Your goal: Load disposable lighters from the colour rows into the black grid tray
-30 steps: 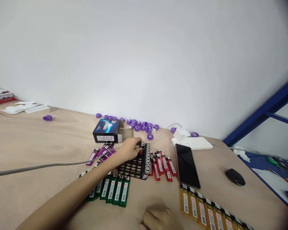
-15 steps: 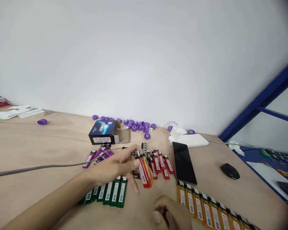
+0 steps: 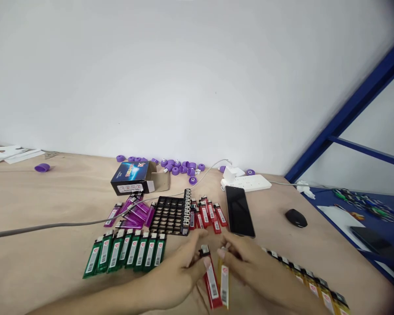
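Observation:
My left hand (image 3: 180, 271) is closed around a red lighter (image 3: 212, 282), its thumb near the metal top. Beside it, my right hand (image 3: 249, 260) pinches a yellow lighter (image 3: 224, 284) at its upper end. Both lighters hang side by side, bottoms toward me, with white barcode labels showing. Left of my left hand lies a row of green lighters (image 3: 131, 251). Beyond the hands sits a black compartment tray (image 3: 167, 215), with several red lighters (image 3: 210, 212) to its right and a heap of purple lighters (image 3: 134, 212) to its left. A row of orange-yellow lighters (image 3: 311, 284) is partly hidden by my right arm.
Behind the tray stands an open dark-blue box (image 3: 131, 177). Purple caps (image 3: 184, 168) lie along the wall. To the right are a phone (image 3: 239, 212), a white power strip (image 3: 249, 183) and a black mouse (image 3: 296, 218). A grey cable (image 3: 68, 225) crosses the left side.
My left hand has moved down and nearer, uncovering the tray. My right hand has come in beside it and now pinches the yellow lighter, which was with the red one in my left hand.

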Demonstrator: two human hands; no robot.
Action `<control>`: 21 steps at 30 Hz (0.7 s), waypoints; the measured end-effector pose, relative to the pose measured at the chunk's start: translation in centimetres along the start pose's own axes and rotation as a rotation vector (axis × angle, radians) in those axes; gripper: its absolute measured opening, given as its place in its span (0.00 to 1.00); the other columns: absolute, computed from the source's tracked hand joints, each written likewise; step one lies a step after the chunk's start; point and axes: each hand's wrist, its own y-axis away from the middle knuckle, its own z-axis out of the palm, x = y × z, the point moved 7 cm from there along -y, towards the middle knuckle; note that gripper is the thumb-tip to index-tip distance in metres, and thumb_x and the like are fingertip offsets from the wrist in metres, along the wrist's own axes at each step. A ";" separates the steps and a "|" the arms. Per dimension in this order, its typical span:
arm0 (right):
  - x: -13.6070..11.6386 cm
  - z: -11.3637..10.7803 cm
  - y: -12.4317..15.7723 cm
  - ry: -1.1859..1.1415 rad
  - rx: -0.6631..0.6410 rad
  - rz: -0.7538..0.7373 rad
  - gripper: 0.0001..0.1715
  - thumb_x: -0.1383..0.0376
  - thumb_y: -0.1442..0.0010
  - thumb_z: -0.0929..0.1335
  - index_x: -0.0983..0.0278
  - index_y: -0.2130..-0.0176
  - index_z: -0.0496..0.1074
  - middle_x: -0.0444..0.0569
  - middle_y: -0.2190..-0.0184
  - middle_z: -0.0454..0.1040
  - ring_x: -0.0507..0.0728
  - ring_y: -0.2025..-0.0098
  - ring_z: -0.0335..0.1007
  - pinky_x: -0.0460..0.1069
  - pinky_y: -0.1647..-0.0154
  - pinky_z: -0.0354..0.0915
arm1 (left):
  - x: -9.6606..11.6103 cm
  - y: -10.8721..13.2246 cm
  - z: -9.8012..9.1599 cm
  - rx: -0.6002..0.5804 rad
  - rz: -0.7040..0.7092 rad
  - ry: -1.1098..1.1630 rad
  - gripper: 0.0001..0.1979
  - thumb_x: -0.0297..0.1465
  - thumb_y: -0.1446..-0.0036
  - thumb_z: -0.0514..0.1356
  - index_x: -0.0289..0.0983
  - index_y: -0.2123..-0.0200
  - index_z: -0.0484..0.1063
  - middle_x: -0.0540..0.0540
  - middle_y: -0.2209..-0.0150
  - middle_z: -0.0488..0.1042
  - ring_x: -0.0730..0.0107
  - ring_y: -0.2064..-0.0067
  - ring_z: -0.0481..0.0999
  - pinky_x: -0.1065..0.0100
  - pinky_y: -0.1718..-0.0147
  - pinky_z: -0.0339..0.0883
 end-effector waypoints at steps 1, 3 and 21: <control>0.6 -1.1 0.1 0.060 -0.015 0.033 0.16 0.54 0.33 0.61 0.61 0.66 0.68 0.47 0.67 0.75 0.58 0.65 0.70 0.50 0.65 0.63 | 0.5 -0.2 -0.4 0.043 0.019 -0.162 0.23 0.40 0.34 0.55 0.39 0.39 0.60 0.45 0.60 0.73 0.58 0.54 0.74 0.57 0.50 0.66; 2.3 -3.3 0.4 0.197 -0.034 0.130 0.17 0.54 0.34 0.61 0.61 0.70 0.65 0.47 0.71 0.73 0.57 0.69 0.67 0.49 0.70 0.58 | 0.9 -0.8 -0.9 0.098 -0.007 -0.455 0.19 0.36 0.33 0.53 0.38 0.41 0.61 0.47 0.65 0.72 0.58 0.59 0.74 0.60 0.56 0.67; 9.3 -7.6 0.4 0.239 -0.044 0.400 0.09 0.58 0.39 0.65 0.61 0.61 0.63 0.47 0.76 0.78 0.57 0.76 0.74 0.47 0.76 0.60 | 2.3 -12.0 -0.6 0.294 -0.085 -1.071 0.17 0.34 0.34 0.62 0.34 0.45 0.69 0.42 0.51 0.74 0.61 0.55 0.78 0.55 0.55 0.75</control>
